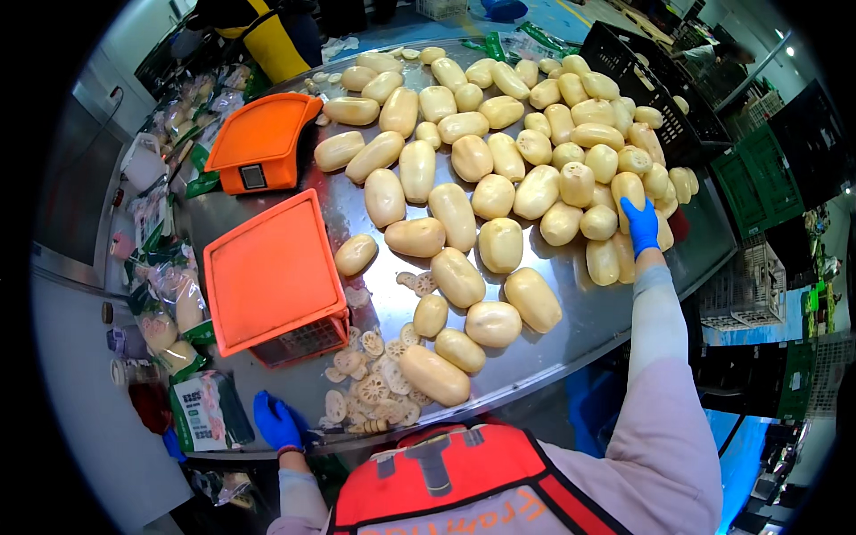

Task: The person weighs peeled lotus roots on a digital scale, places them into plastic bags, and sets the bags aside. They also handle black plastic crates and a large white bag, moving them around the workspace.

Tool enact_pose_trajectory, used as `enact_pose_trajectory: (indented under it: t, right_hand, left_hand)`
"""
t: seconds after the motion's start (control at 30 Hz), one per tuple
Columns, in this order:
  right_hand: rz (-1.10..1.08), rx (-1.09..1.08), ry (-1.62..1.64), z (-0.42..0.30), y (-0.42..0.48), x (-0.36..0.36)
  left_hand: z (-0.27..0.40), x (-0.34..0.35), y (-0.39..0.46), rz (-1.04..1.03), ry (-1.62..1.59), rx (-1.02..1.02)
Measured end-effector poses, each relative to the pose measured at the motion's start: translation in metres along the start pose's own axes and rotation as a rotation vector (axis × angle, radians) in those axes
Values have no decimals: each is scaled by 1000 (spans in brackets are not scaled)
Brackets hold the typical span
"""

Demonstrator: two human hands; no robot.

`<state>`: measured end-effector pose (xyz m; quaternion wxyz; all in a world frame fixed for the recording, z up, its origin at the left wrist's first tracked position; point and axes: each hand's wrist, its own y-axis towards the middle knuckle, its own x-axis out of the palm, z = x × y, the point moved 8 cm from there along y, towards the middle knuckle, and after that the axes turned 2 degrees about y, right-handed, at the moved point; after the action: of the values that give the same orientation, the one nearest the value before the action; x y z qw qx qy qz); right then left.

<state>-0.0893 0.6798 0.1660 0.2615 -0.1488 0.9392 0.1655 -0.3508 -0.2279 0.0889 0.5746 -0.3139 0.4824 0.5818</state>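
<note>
Peeled lotus root segments (457,217) lie spread over a stainless steel table (535,364), heaped more densely at the right. My right hand (640,224), in a blue glove, reaches out to that heap and grips the near end of one lotus root segment (627,187). At the table's near left edge, my left hand (275,421), also gloved in blue, holds nothing, its fingers slightly bent and partly apart. Beside it lies a stack of printed plastic bags (200,409). Sliced lotus root ends (374,386) are piled to its right, with a ridged wooden handle (368,426) at the pile's near side.
An orange weighing scale (264,134) and a larger orange-topped box (267,274) stand at the left. Bagged lotus roots (177,321) line the left side. A black plastic crate (655,87) sits at the far right corner. Another person (274,40) is beyond the far left edge.
</note>
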Motion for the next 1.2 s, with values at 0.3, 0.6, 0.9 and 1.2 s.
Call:
enact_pose_trajectory:
  t: [0.3,0.6,0.9,1.2]
  right_hand:
    - [-203,208,1021,-124,-101,43]
    - [-738,-183,617,-353,-255,236]
    - [-656,-789,70,-490,-378,359]
    - [-610,-803,276,-475,-375,343]
  left_hand:
    - [-31,6,-9,23,-58,-58]
    - [-23,-13,-6,12,-202,-75]
    - [-105,-112,0,271,-148,-213]
    - [-136,-90,31,98,22,-210]
